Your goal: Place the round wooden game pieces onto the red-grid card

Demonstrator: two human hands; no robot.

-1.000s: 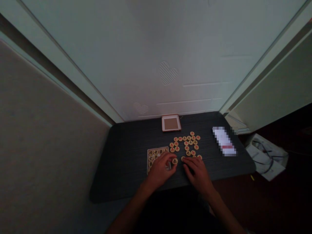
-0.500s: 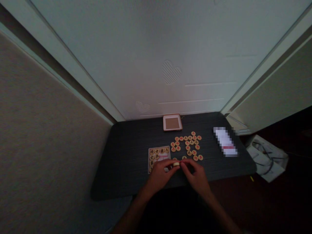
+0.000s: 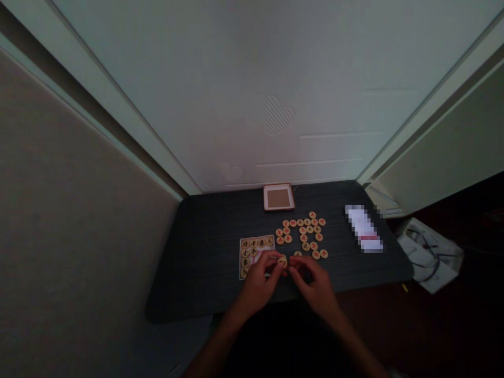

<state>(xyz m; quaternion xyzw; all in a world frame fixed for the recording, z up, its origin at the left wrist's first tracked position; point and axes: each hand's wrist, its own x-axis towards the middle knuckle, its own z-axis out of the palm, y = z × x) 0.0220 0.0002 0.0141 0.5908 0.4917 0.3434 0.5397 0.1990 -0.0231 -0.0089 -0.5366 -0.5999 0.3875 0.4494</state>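
Observation:
My left hand [image 3: 258, 281] pinches a round wooden chess piece [image 3: 282, 260] between thumb and fingertips, just right of a square tray [image 3: 255, 252] that holds several black-marked pieces. My right hand [image 3: 315, 283] is curled beside it, fingertips close to the same piece; what it holds, if anything, I cannot make out. Beyond my hands, several red-marked round pieces [image 3: 305, 233] lie scattered on the dark table [image 3: 205, 262].
A square pink-rimmed lid or box [image 3: 279, 198] lies at the table's far edge by the wall. A blurred white packet [image 3: 364, 228] sits on the right. A white bag with cables [image 3: 431, 254] lies on the floor to the right.
Both hands came together from flat on the table to a pinch around one piece, which now shows its face in my left fingers. The view shifted slightly.

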